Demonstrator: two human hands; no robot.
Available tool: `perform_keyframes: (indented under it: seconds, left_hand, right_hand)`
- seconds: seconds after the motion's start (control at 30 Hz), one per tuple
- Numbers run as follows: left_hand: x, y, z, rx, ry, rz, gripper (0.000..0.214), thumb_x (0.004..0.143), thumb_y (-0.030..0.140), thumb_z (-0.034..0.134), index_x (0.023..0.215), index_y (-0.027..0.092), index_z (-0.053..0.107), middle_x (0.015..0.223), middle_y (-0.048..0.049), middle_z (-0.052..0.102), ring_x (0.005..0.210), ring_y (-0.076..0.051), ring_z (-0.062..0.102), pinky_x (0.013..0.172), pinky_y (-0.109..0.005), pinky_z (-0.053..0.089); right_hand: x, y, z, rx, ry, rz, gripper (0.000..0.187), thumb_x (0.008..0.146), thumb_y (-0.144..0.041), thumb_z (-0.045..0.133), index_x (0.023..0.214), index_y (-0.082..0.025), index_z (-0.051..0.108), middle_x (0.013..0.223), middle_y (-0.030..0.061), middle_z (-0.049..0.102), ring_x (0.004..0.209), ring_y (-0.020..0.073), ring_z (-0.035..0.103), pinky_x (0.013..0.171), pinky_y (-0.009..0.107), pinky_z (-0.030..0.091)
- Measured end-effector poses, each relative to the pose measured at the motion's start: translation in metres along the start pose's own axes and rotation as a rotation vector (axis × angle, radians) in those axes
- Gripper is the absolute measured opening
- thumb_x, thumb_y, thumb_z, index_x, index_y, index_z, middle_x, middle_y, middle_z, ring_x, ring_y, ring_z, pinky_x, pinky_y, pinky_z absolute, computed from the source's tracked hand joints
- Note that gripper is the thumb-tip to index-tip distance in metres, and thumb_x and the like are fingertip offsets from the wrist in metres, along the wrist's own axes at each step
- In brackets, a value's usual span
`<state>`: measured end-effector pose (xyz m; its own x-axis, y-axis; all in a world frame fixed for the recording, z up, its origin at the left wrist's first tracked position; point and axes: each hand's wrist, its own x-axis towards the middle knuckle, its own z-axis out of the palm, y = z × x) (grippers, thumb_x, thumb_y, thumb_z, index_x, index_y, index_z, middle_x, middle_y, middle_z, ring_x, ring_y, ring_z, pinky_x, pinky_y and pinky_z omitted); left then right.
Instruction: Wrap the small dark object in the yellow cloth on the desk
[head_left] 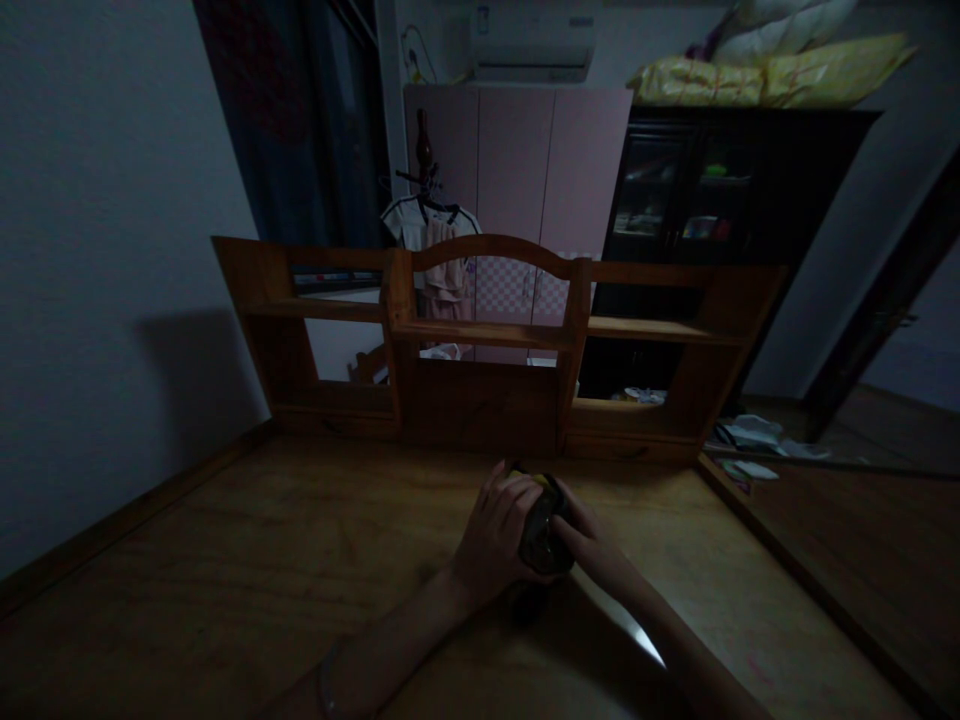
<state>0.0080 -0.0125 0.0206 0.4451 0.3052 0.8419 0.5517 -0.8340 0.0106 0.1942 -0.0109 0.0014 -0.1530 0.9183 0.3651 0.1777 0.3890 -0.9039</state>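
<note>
A small dark round object [544, 542] is clasped from both sides, left hand [493, 535] and right hand [596, 552] equally close, just above the wooden desk [225, 570]

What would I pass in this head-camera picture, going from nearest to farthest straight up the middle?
Left hand and right hand clasping a dark round object → wooden shelf unit → clothes on a stand → pink wardrobe → air conditioner.
</note>
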Motion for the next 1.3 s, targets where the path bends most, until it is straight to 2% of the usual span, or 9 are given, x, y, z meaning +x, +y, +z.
perform_keyframes:
  seconds: [0.17, 0.3, 0.5, 0.7, 0.8, 0.9, 1.07, 1.3]
  left_hand:
    - [0.002, 0.0, -0.002, -0.018, -0.036, -0.018, 0.08, 0.072, 0.052, 0.068, 0.133, 0.011, 0.038, 0.13, -0.0181, 0.052, 0.127, -0.031, 0.045, 0.114, -0.057, 0.026]
    - [0.002, -0.003, -0.001, -0.036, -0.051, -0.009, 0.077, 0.074, 0.052, 0.067, 0.133, 0.011, 0.037, 0.134, -0.0179, 0.05, 0.13, -0.03, 0.043, 0.114, -0.056, 0.026]
    - [0.001, -0.003, 0.002, -0.066, -0.044, -0.014, 0.073, 0.077, 0.051, 0.065, 0.133, 0.014, 0.036, 0.135, -0.0172, 0.051, 0.129, -0.03, 0.044, 0.114, -0.057, 0.027]
    - [0.003, -0.001, 0.002, -0.073, -0.03, -0.025, 0.071, 0.076, 0.045, 0.068, 0.131, 0.015, 0.036, 0.13, -0.0161, 0.054, 0.127, -0.028, 0.046, 0.113, -0.057, 0.027]
    - [0.002, 0.0, 0.001, -0.083, -0.032, -0.031, 0.071, 0.076, 0.042, 0.069, 0.132, 0.015, 0.036, 0.128, -0.0156, 0.054, 0.127, -0.028, 0.047, 0.113, -0.057, 0.027]
    - [0.002, 0.0, 0.001, -0.114, -0.025, -0.015, 0.07, 0.076, 0.04, 0.069, 0.131, 0.015, 0.035, 0.133, -0.0174, 0.049, 0.13, -0.028, 0.044, 0.112, -0.058, 0.029]
    - [0.006, -0.002, -0.003, -0.161, -0.081, 0.074, 0.07, 0.078, 0.039, 0.07, 0.131, 0.014, 0.031, 0.145, -0.0215, 0.036, 0.138, -0.029, 0.033, 0.11, -0.056, 0.034]
    - [0.004, -0.006, -0.002, -0.199, -0.071, 0.09, 0.079, 0.073, 0.043, 0.073, 0.133, 0.015, 0.031, 0.133, -0.0183, 0.049, 0.133, -0.03, 0.04, 0.108, -0.058, 0.037]
  right_hand:
    - [-0.002, 0.002, 0.001, -0.024, 0.001, -0.002, 0.055, 0.087, -0.039, 0.056, 0.139, -0.026, 0.045, 0.142, 0.0041, 0.05, 0.134, 0.0234, 0.04, 0.114, 0.045, 0.027]
    - [-0.003, 0.0, 0.0, -0.045, -0.02, -0.036, 0.053, 0.088, -0.036, 0.054, 0.139, -0.025, 0.045, 0.141, 0.0057, 0.05, 0.133, 0.0236, 0.042, 0.113, 0.044, 0.03]
    - [-0.005, 0.003, -0.001, -0.17, 0.039, -0.074, 0.051, 0.089, -0.03, 0.05, 0.139, -0.023, 0.043, 0.14, 0.0086, 0.05, 0.131, 0.0249, 0.044, 0.111, 0.046, 0.033]
    - [-0.004, -0.01, 0.001, -0.298, 0.0, -0.167, 0.048, 0.09, -0.02, 0.045, 0.137, -0.022, 0.039, 0.128, 0.01, 0.059, 0.114, 0.0236, 0.058, 0.099, 0.04, 0.045]
    - [-0.004, -0.019, 0.002, -0.338, 0.001, -0.2, 0.046, 0.088, -0.016, 0.044, 0.133, -0.022, 0.042, 0.116, 0.009, 0.064, 0.1, 0.0221, 0.063, 0.088, 0.035, 0.05]
    - [-0.005, -0.024, 0.001, -0.371, -0.026, -0.214, 0.045, 0.087, -0.014, 0.043, 0.131, -0.022, 0.043, 0.108, 0.0083, 0.066, 0.09, 0.021, 0.065, 0.079, 0.032, 0.051]
    - [-0.007, -0.019, 0.0, -0.384, -0.021, -0.236, 0.05, 0.086, -0.015, 0.044, 0.136, -0.02, 0.04, 0.119, 0.0117, 0.063, 0.101, 0.024, 0.063, 0.086, 0.035, 0.05]
    - [-0.008, -0.023, 0.003, -0.369, -0.041, -0.246, 0.047, 0.086, -0.013, 0.044, 0.132, -0.022, 0.042, 0.116, 0.01, 0.065, 0.098, 0.0228, 0.063, 0.084, 0.034, 0.049]
